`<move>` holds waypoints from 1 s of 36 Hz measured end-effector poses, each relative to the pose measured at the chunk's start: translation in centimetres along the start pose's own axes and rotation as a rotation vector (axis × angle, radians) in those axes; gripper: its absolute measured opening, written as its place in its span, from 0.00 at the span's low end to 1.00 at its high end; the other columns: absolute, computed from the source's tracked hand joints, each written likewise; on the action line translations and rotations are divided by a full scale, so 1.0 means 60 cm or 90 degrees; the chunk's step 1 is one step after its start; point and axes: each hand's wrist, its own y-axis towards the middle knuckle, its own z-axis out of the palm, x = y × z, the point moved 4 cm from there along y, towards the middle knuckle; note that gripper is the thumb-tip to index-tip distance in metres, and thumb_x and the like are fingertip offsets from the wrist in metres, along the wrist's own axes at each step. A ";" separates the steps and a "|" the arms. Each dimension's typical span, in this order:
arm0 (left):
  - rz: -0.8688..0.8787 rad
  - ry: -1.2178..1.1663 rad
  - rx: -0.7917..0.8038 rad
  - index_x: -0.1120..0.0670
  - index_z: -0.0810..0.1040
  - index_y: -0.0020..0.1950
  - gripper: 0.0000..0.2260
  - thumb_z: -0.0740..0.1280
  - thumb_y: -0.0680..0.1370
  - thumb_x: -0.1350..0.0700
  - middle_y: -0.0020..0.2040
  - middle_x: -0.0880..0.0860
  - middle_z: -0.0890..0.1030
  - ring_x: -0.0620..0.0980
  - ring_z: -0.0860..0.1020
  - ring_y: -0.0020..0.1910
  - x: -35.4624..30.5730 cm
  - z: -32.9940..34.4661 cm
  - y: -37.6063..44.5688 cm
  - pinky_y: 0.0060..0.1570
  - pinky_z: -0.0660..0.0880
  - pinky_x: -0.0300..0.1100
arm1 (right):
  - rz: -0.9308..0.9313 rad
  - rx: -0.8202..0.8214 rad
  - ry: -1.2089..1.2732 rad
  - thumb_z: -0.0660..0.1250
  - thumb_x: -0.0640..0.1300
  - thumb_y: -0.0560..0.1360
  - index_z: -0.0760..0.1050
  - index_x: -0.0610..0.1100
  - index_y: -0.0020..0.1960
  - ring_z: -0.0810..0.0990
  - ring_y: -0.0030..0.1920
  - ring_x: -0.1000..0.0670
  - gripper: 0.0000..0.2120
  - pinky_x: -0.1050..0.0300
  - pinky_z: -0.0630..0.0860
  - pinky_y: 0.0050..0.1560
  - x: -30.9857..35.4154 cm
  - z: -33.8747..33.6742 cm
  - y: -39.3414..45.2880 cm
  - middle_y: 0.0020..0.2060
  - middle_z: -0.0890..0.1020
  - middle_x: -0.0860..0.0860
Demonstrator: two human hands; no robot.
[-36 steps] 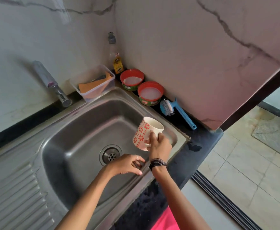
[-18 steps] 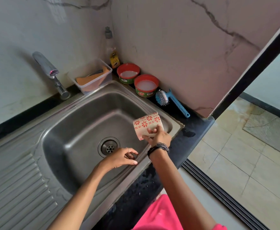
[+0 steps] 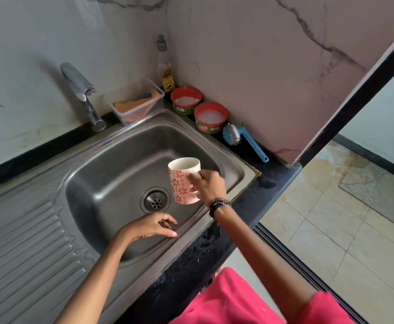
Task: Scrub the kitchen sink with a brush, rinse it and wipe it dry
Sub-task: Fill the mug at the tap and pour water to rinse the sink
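The steel sink [image 3: 111, 174] fills the middle of the view, with its drain [image 3: 155, 200] near the centre. My right hand [image 3: 206, 184] grips the handle of a white mug with red flowers [image 3: 182, 181], held upright above the basin to the right of the drain. My left hand [image 3: 152, 226] rests on the sink's front wall near the rim, fingers loosely curled and holding nothing. A blue-handled scrub brush [image 3: 242, 140] lies on the black counter behind the sink's right corner, away from both hands.
A chrome tap [image 3: 83, 94] stands at the back left. A clear tub with an orange cloth [image 3: 138, 102], a soap bottle [image 3: 165, 66] and two red-rimmed paste tubs [image 3: 211, 116] line the back. The ribbed drainboard [image 3: 20, 242] lies to the left. Tiled floor is on the right.
The mug was tipped on its side over the basin half a second ago and now stands upright again. My left hand has stayed at the sink's front wall.
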 end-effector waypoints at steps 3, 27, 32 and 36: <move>0.001 -0.011 -0.016 0.48 0.76 0.55 0.13 0.73 0.72 0.53 0.52 0.51 0.79 0.44 0.78 0.49 0.004 0.000 -0.002 0.58 0.72 0.40 | -0.062 0.052 -0.119 0.68 0.48 0.74 0.79 0.42 0.40 0.79 0.34 0.51 0.10 0.54 0.78 0.43 0.019 -0.026 0.016 0.36 0.81 0.46; 0.030 -0.071 -0.161 0.49 0.77 0.47 0.08 0.74 0.71 0.53 0.44 0.52 0.80 0.46 0.75 0.43 -0.055 0.024 0.046 0.47 0.69 0.38 | -0.491 0.390 -1.169 0.66 0.41 0.70 0.74 0.48 0.35 0.82 0.46 0.45 0.06 0.50 0.77 0.51 0.102 -0.027 0.004 0.31 0.74 0.53; 0.033 -0.092 -0.144 0.53 0.78 0.52 0.11 0.73 0.72 0.57 0.45 0.51 0.79 0.45 0.75 0.42 -0.037 0.030 0.027 0.43 0.69 0.35 | -0.661 0.436 -1.204 0.59 0.43 0.79 0.77 0.43 0.54 0.80 0.53 0.47 0.09 0.57 0.71 0.46 0.089 0.029 -0.053 0.50 0.81 0.49; 0.029 -0.078 -0.142 0.52 0.78 0.50 0.10 0.73 0.71 0.58 0.45 0.48 0.79 0.42 0.77 0.43 -0.019 0.028 0.008 0.43 0.72 0.32 | -0.704 0.470 -1.144 0.59 0.44 0.79 0.74 0.46 0.47 0.80 0.49 0.47 0.06 0.55 0.74 0.50 0.098 0.068 -0.083 0.41 0.79 0.51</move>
